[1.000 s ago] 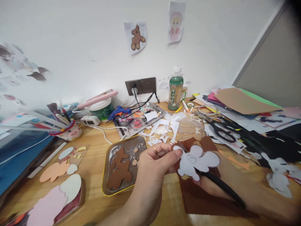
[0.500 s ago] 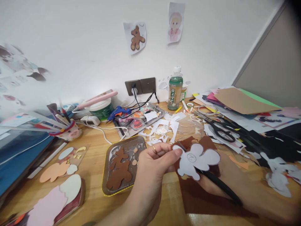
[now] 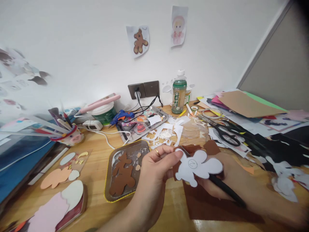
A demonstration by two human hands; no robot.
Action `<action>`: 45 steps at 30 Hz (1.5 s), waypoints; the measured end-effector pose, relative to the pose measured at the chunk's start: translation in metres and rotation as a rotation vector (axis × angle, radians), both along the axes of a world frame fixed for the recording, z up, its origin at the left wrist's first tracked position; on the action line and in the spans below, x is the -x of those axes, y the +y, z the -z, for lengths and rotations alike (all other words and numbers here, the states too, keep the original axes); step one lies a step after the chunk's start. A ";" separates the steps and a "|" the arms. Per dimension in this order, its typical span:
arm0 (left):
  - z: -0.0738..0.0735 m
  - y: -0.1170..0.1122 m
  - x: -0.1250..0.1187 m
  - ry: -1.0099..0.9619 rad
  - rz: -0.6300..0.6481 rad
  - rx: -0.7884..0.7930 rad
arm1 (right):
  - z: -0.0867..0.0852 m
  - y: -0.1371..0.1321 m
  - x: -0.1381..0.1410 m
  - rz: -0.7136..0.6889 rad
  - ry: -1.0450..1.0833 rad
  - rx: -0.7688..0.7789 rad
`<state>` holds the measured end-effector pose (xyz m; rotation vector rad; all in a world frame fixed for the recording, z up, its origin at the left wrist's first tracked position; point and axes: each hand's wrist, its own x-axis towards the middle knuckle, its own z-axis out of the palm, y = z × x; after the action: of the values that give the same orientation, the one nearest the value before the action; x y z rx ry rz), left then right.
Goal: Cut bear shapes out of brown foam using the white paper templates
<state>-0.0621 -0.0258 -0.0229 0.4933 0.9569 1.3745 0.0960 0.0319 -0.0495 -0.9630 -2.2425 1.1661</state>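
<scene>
My left hand (image 3: 158, 164), with a ring on one finger, pinches the upper left edge of a white paper cutout (image 3: 201, 164) marked with a circled 2. Behind the cutout, brown craft material (image 3: 177, 174) sits in the same grip. My right hand (image 3: 235, 170) is wrapped around black-handled scissors (image 3: 228, 190); a blade shows above the cutout's top edge, beside my left fingertips. The cutout covers much of the scissors and some right fingers. Below lies a larger brown sheet (image 3: 205, 206) on the table.
A yellow-rimmed tray (image 3: 106, 180) of brown shapes lies left of my hands. Beyond are paper scraps (image 3: 178, 132), a blue glue gun (image 3: 122, 116) and a bottle (image 3: 179, 93). Other scissors (image 3: 227, 137) and stacked coloured sheets (image 3: 251, 104) lie right, a pen cup (image 3: 74, 137) left.
The white cutout has shifted slightly left and down with both hands, and brown material now shows at its left side. The scissor blade has moved a little left along the top edge.
</scene>
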 end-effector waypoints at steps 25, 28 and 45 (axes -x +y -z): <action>0.001 0.004 0.003 0.123 0.081 0.006 | -0.009 -0.005 -0.002 -0.077 0.062 0.053; 0.001 0.004 0.004 0.135 0.083 0.008 | -0.008 -0.004 -0.003 -0.065 0.048 0.084; -0.004 0.005 0.006 0.099 0.070 -0.001 | -0.007 -0.003 -0.005 -0.084 0.065 0.302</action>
<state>-0.0684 -0.0207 -0.0186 0.5943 1.0101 1.2969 0.1008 0.0290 -0.0427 -0.9322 -2.1113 1.5844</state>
